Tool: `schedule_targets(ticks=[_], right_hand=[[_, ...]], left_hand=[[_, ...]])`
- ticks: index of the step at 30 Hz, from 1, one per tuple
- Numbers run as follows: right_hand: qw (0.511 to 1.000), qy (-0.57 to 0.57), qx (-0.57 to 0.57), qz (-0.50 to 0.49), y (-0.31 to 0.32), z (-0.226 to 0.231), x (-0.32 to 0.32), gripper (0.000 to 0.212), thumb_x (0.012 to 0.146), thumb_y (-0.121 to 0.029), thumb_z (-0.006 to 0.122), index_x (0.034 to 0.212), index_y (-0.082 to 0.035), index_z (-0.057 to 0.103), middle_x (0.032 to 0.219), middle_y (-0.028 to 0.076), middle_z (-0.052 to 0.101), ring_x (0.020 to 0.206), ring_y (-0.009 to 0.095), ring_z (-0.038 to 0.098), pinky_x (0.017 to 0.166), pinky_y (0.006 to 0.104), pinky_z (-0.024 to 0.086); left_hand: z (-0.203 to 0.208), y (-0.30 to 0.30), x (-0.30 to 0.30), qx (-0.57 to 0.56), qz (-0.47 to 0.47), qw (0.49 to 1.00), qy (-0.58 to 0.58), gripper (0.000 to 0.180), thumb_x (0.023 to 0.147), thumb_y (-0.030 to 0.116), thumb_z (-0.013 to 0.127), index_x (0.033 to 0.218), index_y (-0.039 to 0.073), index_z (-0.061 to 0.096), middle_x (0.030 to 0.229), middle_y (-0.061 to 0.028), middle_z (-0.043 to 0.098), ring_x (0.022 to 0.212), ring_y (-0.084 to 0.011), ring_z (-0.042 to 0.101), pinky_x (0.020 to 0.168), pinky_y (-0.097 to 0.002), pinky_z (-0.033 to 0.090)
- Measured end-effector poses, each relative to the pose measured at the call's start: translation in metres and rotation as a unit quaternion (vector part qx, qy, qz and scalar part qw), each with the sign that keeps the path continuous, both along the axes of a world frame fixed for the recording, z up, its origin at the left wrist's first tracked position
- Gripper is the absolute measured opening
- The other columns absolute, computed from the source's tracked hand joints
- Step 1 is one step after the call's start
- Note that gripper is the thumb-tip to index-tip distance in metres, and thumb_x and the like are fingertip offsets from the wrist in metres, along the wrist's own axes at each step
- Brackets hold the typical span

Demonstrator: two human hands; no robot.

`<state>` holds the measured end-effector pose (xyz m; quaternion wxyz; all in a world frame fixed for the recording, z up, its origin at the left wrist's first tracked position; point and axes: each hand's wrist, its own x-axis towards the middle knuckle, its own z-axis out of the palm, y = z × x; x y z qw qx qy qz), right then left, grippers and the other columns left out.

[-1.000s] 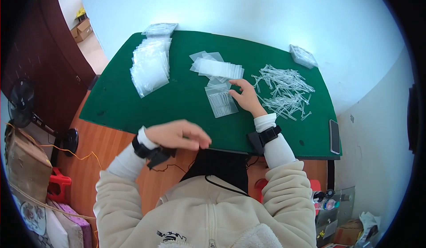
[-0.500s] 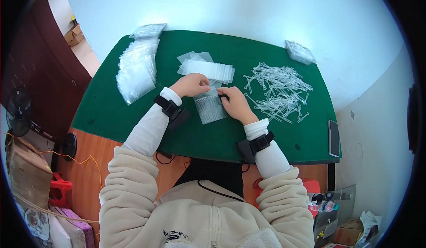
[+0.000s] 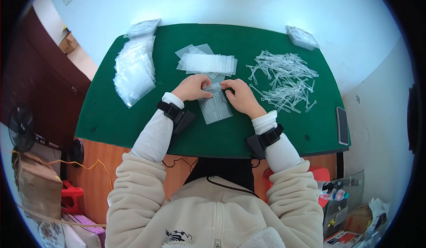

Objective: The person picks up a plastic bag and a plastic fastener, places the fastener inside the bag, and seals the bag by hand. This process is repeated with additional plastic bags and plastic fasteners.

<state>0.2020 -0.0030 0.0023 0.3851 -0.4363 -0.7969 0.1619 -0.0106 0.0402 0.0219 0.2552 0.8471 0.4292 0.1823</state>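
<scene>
Since a second earlier, the left hand (image 3: 191, 88) had moved from the near edge to the filled bag (image 3: 216, 110), mid-tabletop. Green tabletop (image 3: 133, 124) met a pale wall (image 3: 248, 8). Flat bags (image 3: 202, 63) lay just beyond the hands, clear pins (image 3: 286, 66) toward the right edge. Left and right hand (image 3: 242, 98) bent inward, fingers (image 3: 204, 82) slightly parted at the bag's top; I couldn't tell whether they gripped.

Dark rectangular phone (image 3: 342, 126), three o'clock. Black pedestal fan (image 3: 22, 123), nine o'clock. Brown cardboard box (image 3: 39, 188) and red plastic stool (image 3: 71, 195), eight o'clock. Clear plastic bottle (image 3: 333, 196), teal-capped, four o'clock.
</scene>
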Motion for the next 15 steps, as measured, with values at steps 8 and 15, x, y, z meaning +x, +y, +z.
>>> schedule_targets(ticks=[8,15], right_hand=[[0.998,0.066,-0.019,-0.010,0.005,-0.008,0.000,0.018,0.078,-0.007,0.057,0.093,-0.002,0.062,0.082,0.011,0.064,0.083,0.027,0.056,0.075,0.0365,0.046],[0.996,0.070,-0.050,-0.012,-0.008,0.009,-0.021,0.012,0.080,-0.011,0.059,0.087,-0.001,0.061,0.077,0.008,0.062,0.070,0.018,0.055,0.062,0.0298,0.044]], left_hand=[[-0.008,-0.004,0.005,-0.059,-0.004,0.996,-0.073,0.029,0.071,0.020,0.073,0.090,0.000,0.062,0.073,-0.0023,0.057,0.067,-0.0100,0.052,0.061,-0.0257,0.043],[-0.010,-0.015,0.000,-0.081,-0.019,0.980,-0.178,0.020,0.080,0.018,0.067,0.086,0.000,0.063,0.072,-0.0029,0.059,0.064,-0.0084,0.052,0.059,-0.0244,0.043]])
